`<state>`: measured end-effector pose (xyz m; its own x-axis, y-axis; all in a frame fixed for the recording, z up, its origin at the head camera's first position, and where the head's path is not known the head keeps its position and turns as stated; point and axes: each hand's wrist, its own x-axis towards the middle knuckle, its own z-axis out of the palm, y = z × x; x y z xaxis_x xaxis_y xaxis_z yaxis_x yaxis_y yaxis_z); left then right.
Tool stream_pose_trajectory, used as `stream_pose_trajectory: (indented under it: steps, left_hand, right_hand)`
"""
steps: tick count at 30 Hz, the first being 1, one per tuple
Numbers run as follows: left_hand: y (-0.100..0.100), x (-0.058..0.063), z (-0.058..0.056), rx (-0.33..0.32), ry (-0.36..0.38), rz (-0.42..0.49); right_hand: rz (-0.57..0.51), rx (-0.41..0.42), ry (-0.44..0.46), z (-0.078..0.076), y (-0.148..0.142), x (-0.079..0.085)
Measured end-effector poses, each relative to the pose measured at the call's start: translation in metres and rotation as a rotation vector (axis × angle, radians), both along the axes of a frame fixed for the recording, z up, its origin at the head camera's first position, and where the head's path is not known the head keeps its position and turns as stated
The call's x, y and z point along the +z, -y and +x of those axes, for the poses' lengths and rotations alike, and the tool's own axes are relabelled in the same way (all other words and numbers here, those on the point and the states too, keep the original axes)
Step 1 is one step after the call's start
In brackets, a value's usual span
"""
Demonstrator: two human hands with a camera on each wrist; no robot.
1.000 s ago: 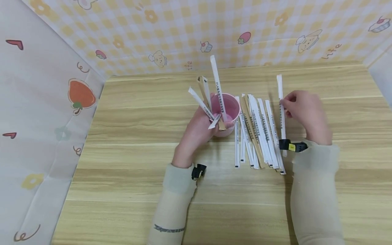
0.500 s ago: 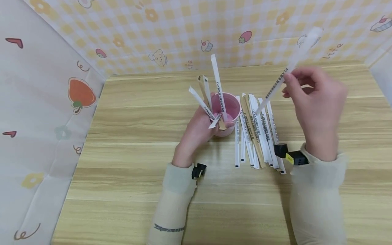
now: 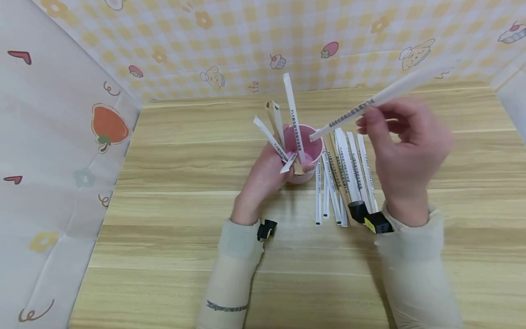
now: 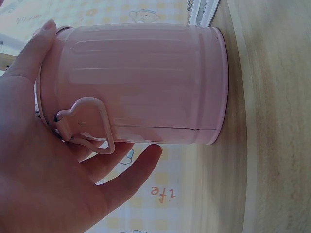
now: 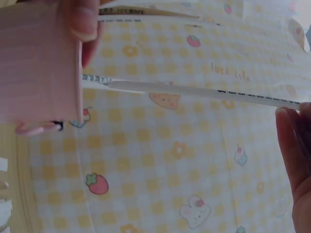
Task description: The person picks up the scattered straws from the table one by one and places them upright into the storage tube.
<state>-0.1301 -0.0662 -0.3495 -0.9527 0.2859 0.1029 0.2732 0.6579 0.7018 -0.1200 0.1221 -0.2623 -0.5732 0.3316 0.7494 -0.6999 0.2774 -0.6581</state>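
1 wrapped straw [image 3: 349, 114] slanted, tip at the mouth of the pink cup [image 4: 141, 82].
Right hand [image 3: 411, 151] pinched it; left hand [image 3: 269, 167] gripped the cup. Standing the straw steeper probably promised cleaner entry.

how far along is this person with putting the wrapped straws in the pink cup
Seemingly done: several straws stand in the pink cup, which the left hand holds.

In hand: the right hand pinches a white straw, its end apparently just short of the cup's mouth.

Probably left: the bunch of wrapped straws lying on the table.
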Motion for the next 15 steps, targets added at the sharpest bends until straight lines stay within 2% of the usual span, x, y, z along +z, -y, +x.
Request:
stream_pose_trajectory:
  steps: [9, 15]
  left_hand:
    - [-0.001, 0.001, -0.001, 0.007, 0.007, 0.017]
    - [-0.001, 0.001, -0.004, -0.016, -0.04, 0.022]
  right_hand:
    - [0.264, 0.108, 0.015, -0.002, 0.019, -0.014]
    - [0.465, 0.14, 0.039, -0.009, 0.024, -0.026]
